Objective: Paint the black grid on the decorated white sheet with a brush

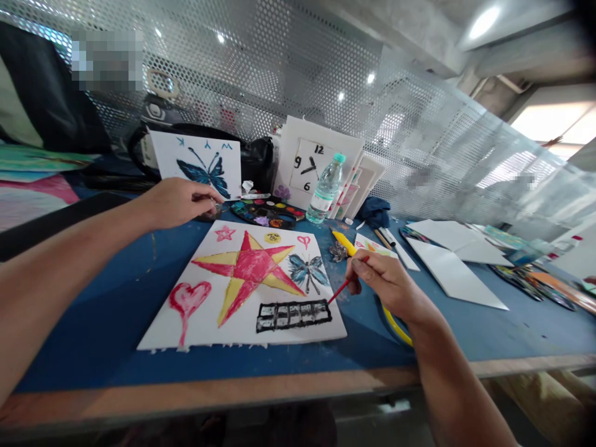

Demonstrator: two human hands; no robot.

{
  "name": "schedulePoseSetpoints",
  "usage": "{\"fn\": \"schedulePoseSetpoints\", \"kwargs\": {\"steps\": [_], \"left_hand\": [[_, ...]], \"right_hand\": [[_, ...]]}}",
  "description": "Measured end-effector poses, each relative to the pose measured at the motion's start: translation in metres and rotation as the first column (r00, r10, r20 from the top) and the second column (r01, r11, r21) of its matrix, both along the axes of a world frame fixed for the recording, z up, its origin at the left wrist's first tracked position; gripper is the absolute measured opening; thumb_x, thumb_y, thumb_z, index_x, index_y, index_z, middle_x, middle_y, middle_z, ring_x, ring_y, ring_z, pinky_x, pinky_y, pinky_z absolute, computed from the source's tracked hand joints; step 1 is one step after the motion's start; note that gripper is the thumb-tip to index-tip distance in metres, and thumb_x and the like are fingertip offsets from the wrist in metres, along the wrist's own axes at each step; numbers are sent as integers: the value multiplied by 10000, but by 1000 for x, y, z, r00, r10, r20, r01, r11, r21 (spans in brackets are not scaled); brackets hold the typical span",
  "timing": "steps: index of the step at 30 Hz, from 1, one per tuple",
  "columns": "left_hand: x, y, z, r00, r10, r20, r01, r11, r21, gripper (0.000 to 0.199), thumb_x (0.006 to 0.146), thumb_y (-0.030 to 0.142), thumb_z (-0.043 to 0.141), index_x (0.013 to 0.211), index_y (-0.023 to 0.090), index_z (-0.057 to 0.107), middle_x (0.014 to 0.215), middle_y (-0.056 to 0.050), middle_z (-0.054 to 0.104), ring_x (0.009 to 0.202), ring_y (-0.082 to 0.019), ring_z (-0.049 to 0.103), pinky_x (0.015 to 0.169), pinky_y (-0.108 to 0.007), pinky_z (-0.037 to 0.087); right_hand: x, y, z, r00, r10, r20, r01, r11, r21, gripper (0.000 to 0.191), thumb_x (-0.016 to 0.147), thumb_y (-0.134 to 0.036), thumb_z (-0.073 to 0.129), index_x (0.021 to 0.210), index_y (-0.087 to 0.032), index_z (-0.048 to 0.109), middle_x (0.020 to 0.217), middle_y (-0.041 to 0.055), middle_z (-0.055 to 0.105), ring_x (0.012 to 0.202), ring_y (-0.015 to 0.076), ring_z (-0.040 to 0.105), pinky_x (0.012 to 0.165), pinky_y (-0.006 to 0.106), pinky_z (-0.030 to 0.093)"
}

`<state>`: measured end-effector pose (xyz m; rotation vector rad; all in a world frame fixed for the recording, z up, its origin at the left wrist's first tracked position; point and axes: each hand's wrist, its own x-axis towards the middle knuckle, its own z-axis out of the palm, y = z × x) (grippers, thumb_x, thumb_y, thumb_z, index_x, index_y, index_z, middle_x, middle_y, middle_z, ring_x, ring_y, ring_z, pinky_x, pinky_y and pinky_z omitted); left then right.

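Observation:
My right hand is shut on a red paintbrush, and the brush tip is just off the right edge of a white painted sheet. The sheet shows a red and yellow star, a red heart, a blue butterfly and a black grid. My left hand rests beyond the sheet's far edge, fingers curled over a small dark object. What those fingers hold, if anything, is hard to tell. A watercolour palette lies to the right of that hand.
A plastic water bottle stands against a white clock craft, beside a butterfly card. A yellow brush and a yellow loop lie near my right hand. White sheets lie to the right on the blue table.

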<state>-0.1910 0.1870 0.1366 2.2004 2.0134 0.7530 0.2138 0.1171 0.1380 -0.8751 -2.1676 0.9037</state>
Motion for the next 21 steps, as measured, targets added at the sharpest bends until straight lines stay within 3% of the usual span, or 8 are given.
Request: {"fn": "schedulePoseSetpoints", "kwargs": {"steps": [12, 21], "left_hand": [[3, -1, 4, 1000, 16, -7, -16, 999, -29, 420, 754, 393, 451, 1039, 235, 716, 853, -1, 756, 852, -208, 685, 810, -296, 479], [0, -2, 1, 995, 20, 95, -19, 1000, -7, 431, 738, 385, 471, 1043, 194, 709, 864, -40, 755, 851, -225, 692, 866, -330, 489]], "right_hand": [[1, -2, -1, 992, -30, -121, 28, 999, -23, 315, 975, -400, 464, 797, -173, 589, 659, 9, 593, 592, 117, 580, 584, 259, 471], [0, -2, 0, 997, 59, -57, -62, 997, -49, 301, 993, -388, 425, 826, -179, 563, 686, 10, 599, 608, 111, 599, 598, 254, 487]]}}
